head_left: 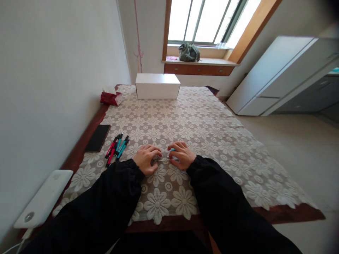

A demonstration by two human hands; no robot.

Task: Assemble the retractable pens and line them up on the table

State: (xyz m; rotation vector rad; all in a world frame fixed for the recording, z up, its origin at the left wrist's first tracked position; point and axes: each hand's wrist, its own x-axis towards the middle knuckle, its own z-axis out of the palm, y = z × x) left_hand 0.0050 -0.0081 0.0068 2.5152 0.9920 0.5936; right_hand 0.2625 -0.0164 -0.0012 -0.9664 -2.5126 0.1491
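Observation:
My left hand is just above the tablecloth with its fingers curled and pinched. A thin white rod runs from its fingertips toward my right hand; its ends are hidden by the fingers. My right hand is curled too, with a small blue piece showing between its fingers, mostly covered. To the left of my left hand lies a loose group of pens: several blue ones and several red ones, all with black parts.
A lace flower tablecloth covers the table. At the left edge are a black notebook, a red tissue pack and a white power strip-like device with a cable. A white box stands at the far end.

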